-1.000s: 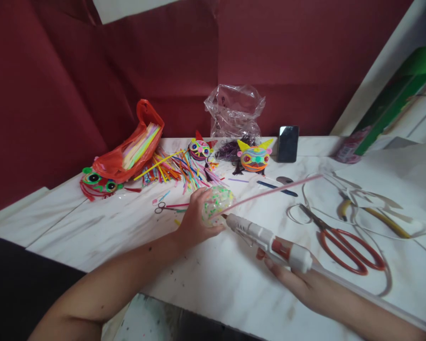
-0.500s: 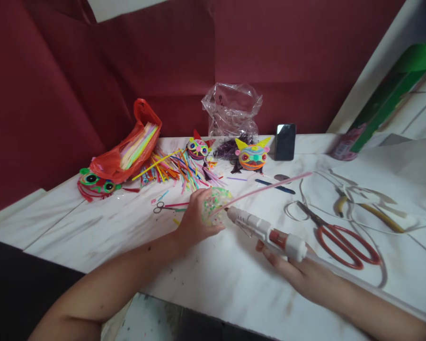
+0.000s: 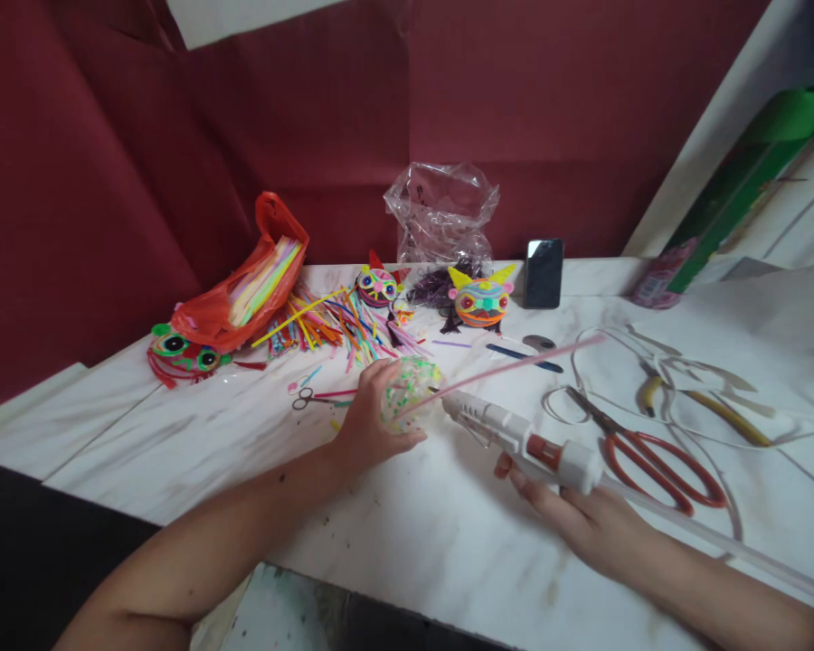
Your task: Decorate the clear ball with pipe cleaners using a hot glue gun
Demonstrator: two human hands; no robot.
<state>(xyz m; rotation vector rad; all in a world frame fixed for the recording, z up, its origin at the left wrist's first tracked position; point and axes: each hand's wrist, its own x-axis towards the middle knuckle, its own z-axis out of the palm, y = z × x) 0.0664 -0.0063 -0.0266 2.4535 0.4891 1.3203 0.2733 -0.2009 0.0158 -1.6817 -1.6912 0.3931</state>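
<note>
My left hand (image 3: 367, 418) is wrapped around a clear round ball (image 3: 411, 387) flecked with green, yellow and red. From the ball a long pink strip (image 3: 508, 369) sticks out to the upper right. My right hand (image 3: 576, 515) grips a white hot glue gun (image 3: 498, 423) with a clear glue stick (image 3: 705, 533) coming out of its back end. The gun's tip points at the ball, close to the strip, with a small gap between tip and ball. Some fingers of both hands are hidden behind what they hold.
Red-handled scissors (image 3: 657, 461), yellow-handled pliers (image 3: 725, 414) and a white cord lie at right. Behind stand decorated animal heads (image 3: 480, 301), a phone (image 3: 544, 274) and a clear plastic bag (image 3: 442, 212). A red bag (image 3: 210, 312), colourful strips (image 3: 326, 321) and small scissors (image 3: 303, 398) are at left.
The glue gun has drawn back a little from the ball, to the right and slightly down. My left hand keeps the ball in nearly the same place.
</note>
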